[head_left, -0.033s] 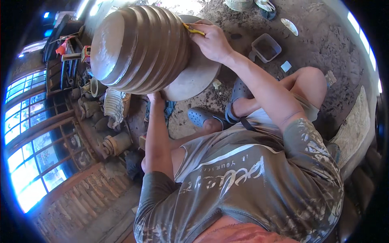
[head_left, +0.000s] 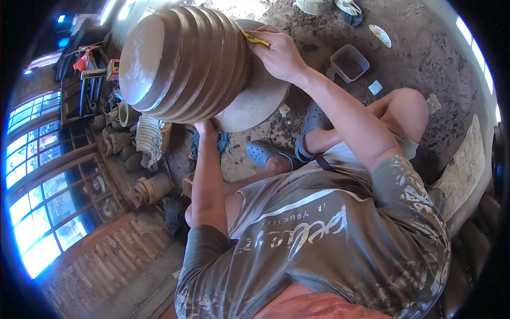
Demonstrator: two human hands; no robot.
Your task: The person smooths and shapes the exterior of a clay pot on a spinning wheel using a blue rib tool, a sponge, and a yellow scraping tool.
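Note:
A large brown clay pot (head_left: 199, 64) with bold ridges round its wall rests on a round, pale wheel disc (head_left: 255, 103). My right hand (head_left: 279, 56) is closed on a slim yellow tool (head_left: 257, 40), its tip against the pot's upper right wall. Below the pot's lower edge shows the back of my left hand (head_left: 206, 127); its fingers are hidden behind the clay, so their grip cannot be seen. The pot's smooth, shiny face (head_left: 141, 61) points toward the left.
Several ridged and plain clay pieces (head_left: 153, 189) stand along the left by the windows. A clear plastic tub (head_left: 349, 64) and a small white block (head_left: 375, 87) lie on the clay-strewn floor at right. My feet in blue clogs (head_left: 263, 154) are below the wheel.

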